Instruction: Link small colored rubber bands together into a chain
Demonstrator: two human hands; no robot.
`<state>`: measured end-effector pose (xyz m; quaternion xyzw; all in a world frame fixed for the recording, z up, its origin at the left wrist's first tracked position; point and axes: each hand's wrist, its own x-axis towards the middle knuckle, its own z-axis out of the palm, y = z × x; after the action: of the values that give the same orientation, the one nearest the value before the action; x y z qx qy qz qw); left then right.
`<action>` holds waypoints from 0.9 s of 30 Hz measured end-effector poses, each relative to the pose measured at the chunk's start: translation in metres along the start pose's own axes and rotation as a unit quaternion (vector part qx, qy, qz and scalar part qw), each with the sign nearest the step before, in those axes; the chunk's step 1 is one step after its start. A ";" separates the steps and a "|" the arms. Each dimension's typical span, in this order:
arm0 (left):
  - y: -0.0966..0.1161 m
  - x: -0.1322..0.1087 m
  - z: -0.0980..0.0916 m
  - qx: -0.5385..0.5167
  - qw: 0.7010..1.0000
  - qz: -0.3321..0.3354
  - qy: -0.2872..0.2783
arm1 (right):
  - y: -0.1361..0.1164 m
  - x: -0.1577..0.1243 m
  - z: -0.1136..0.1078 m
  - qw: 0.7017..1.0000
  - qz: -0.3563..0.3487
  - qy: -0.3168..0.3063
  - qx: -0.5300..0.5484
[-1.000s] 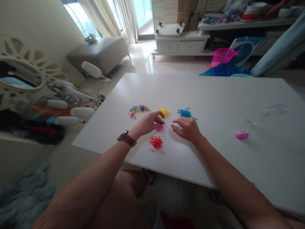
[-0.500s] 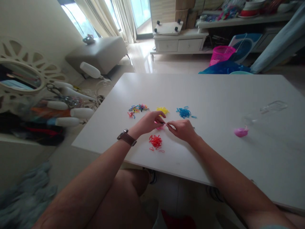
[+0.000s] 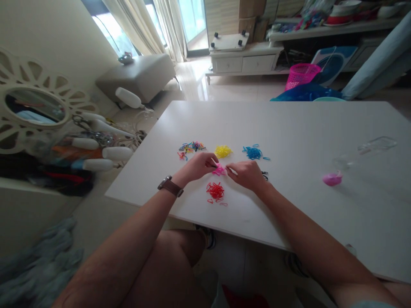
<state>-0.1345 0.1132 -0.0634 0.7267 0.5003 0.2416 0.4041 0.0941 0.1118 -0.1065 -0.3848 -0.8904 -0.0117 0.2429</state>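
Observation:
My left hand [image 3: 201,165], with a watch [image 3: 170,186] on its wrist, is pinched at the left edge of a pink pile of small rubber bands [image 3: 218,170]. Something small and dark shows at its fingertips, too small to name. Just right of that pile, my right hand [image 3: 245,172] has thumb and forefinger pressed together; what they hold, if anything, I cannot make out. Red rubber bands [image 3: 215,191] lie nearer me, yellow ones [image 3: 222,151] and blue ones [image 3: 253,152] farther off. Black bands [image 3: 265,175] are partly hidden behind my right hand. A mixed-colour heap [image 3: 192,146] lies at the left.
The white table [image 3: 298,137] carries a purple-pink object [image 3: 332,179] and a clear plastic container [image 3: 377,145] on the right. Beyond it stand a pink basket [image 3: 301,76] and a white cabinet [image 3: 245,62]. A lamp with white shades [image 3: 117,153] is left of the table.
My hands have moved slightly apart, the left one drawing back leftward, so more of the pink and yellow piles shows. The view has shifted a little, sliding the table rightward.

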 end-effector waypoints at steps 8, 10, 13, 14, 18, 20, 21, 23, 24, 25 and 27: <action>0.003 -0.007 -0.006 -0.018 1.000 -0.002 0.001 | -0.006 0.001 0.001 0.999 0.021 -0.034 -0.003; 0.005 -0.006 -0.004 -0.016 1.000 0.002 0.001 | -0.007 -0.001 0.000 1.000 0.025 -0.014 0.001; 0.010 -0.003 -0.001 -0.016 1.000 0.010 -0.009 | -0.008 -0.003 0.000 1.000 0.006 0.005 0.013; 0.012 -0.003 0.000 -0.017 1.000 0.012 -0.015 | -0.008 -0.004 0.000 1.000 -0.001 0.008 0.017; 0.020 0.000 0.005 -0.021 0.999 0.013 -0.033 | -0.009 -0.007 0.001 0.999 -0.013 0.013 0.026; 0.023 0.001 0.007 -0.023 0.999 0.009 -0.038 | -0.009 -0.007 -0.001 1.000 -0.009 0.016 0.025; 0.024 0.002 0.008 -0.022 0.999 0.008 -0.039 | -0.008 -0.007 -0.001 1.000 -0.006 0.016 0.022; 0.025 0.004 0.009 -0.017 0.999 0.007 -0.039 | -0.008 -0.008 -0.003 1.000 0.002 0.013 0.012; 0.026 0.006 0.010 -0.013 0.999 0.009 -0.039 | -0.007 -0.008 -0.004 1.000 0.007 0.011 0.007; 0.027 0.007 0.010 -0.007 0.999 0.011 -0.039 | -0.006 -0.008 -0.005 1.000 0.013 0.010 0.001; 0.028 0.010 0.012 0.002 0.999 0.015 -0.042 | -0.005 -0.009 -0.006 1.000 0.024 0.011 -0.005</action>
<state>-0.1066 0.1131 -0.0470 0.7444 0.4722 0.2164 0.4196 0.0986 0.1011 -0.1044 -0.4071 -0.8781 -0.0151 0.2509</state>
